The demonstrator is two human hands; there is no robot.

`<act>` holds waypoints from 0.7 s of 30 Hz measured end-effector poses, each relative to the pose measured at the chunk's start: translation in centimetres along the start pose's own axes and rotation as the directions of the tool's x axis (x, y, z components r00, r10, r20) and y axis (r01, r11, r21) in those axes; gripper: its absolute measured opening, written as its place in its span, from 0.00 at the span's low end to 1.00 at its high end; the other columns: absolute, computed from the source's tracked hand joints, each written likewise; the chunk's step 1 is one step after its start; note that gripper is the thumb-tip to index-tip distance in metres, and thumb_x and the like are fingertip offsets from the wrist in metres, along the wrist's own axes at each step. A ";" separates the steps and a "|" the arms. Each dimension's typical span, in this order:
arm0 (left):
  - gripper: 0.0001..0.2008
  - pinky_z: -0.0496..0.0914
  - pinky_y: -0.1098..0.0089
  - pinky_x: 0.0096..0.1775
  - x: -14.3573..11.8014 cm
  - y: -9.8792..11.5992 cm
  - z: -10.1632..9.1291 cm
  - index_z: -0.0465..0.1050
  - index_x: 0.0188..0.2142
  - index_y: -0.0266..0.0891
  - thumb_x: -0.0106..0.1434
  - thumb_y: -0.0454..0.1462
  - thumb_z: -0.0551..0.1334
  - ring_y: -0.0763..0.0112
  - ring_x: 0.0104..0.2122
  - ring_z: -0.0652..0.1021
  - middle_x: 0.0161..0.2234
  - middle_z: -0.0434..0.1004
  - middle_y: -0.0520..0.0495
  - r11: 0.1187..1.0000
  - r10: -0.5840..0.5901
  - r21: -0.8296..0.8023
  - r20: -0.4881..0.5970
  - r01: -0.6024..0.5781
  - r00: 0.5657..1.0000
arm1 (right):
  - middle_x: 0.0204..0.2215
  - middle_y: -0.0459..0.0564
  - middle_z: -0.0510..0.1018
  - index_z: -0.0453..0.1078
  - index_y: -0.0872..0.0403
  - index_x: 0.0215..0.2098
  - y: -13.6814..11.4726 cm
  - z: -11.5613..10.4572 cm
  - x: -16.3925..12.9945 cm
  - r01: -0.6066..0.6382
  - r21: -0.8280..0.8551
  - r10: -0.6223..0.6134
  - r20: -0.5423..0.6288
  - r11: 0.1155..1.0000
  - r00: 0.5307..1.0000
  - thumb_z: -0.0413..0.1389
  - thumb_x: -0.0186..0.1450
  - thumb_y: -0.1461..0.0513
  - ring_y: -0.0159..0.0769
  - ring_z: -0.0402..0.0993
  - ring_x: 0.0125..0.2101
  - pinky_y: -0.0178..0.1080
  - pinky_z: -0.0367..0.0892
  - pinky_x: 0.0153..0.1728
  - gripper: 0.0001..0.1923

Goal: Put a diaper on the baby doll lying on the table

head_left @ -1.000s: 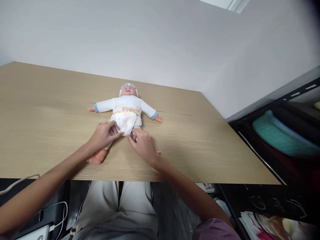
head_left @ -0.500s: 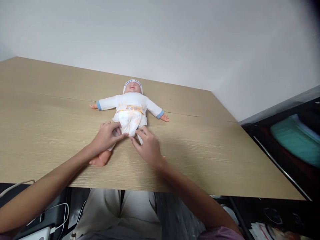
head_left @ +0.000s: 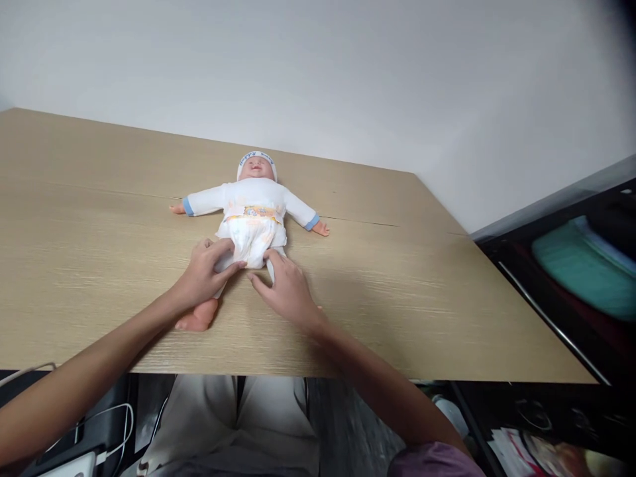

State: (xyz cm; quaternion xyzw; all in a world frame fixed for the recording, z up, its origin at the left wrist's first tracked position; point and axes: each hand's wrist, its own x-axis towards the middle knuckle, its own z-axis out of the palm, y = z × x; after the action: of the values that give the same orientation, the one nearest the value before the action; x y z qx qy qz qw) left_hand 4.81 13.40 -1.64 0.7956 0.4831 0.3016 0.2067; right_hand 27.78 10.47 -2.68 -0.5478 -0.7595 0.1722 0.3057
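A baby doll (head_left: 256, 192) in a white top with blue cuffs and a lettered headband lies on its back, arms spread, legs toward me. Round its hips is a white diaper (head_left: 254, 238) with a printed orange waistband. My left hand (head_left: 203, 273) is closed at the diaper's left leg edge, its thumb tip against the crotch. On the other side my right hand (head_left: 288, 290) has thumb and forefinger apart, the forefinger touching the diaper's edge by the leg. One bare doll foot shows below my left hand; the other is mostly hidden behind my right hand.
The doll rests on a wooden table (head_left: 377, 291) with a thin seam across it, against a pale wall (head_left: 298, 73). A green item (head_left: 581, 265) lies on a dark surface at right. Below the table's front edge are white cables (head_left: 130, 424) and papers (head_left: 521, 450).
My right thumb has come away from the diaper's crotch, and the right hand is more spread. My left hand stays at the leg edge. The view has shifted slightly.
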 end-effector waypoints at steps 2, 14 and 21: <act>0.16 0.66 0.57 0.48 0.1 -0.3 0.2 0.73 0.40 0.44 0.74 0.52 0.66 0.54 0.45 0.72 0.38 0.75 0.48 0.998 -0.046 -0.034 -0.032 0.045 0.998 | 0.47 0.52 0.85 0.69 0.48 0.52 0.0 0.0 0.2 -0.034 0.065 0.037 -0.033 0.997 0.999 0.65 0.72 0.54 0.50 0.83 0.47 0.46 0.70 0.45 0.15; 0.36 0.78 0.57 0.47 0.2 -1.9 0.2 0.59 0.54 0.48 0.57 0.52 0.78 0.57 0.46 0.84 0.48 0.82 0.47 0.808 -0.340 -0.516 -0.013 0.285 0.940 | 0.46 0.47 0.88 0.68 0.48 0.45 0.7 -1.9 0.6 -0.125 0.331 0.167 -0.101 0.935 0.981 0.67 0.71 0.49 0.40 0.83 0.39 0.43 0.71 0.44 0.17; 0.26 0.75 0.59 0.46 0.2 -1.4 -0.6 0.73 0.48 0.45 0.62 0.57 0.75 0.57 0.46 0.82 0.46 0.82 0.47 0.912 -0.257 -0.330 -0.001 0.243 0.966 | 0.43 0.47 0.90 0.78 0.48 0.42 0.0 -2.1 0.7 -0.115 0.201 0.136 -0.093 0.973 0.986 0.67 0.73 0.52 0.42 0.83 0.39 0.44 0.72 0.45 0.09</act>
State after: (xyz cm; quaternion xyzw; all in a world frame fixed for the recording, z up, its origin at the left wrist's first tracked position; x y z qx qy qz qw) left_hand 3.54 14.27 -2.00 0.6750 0.5287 0.3662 0.3616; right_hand 29.02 11.01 -0.90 -0.5707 -0.6852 0.2355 0.3865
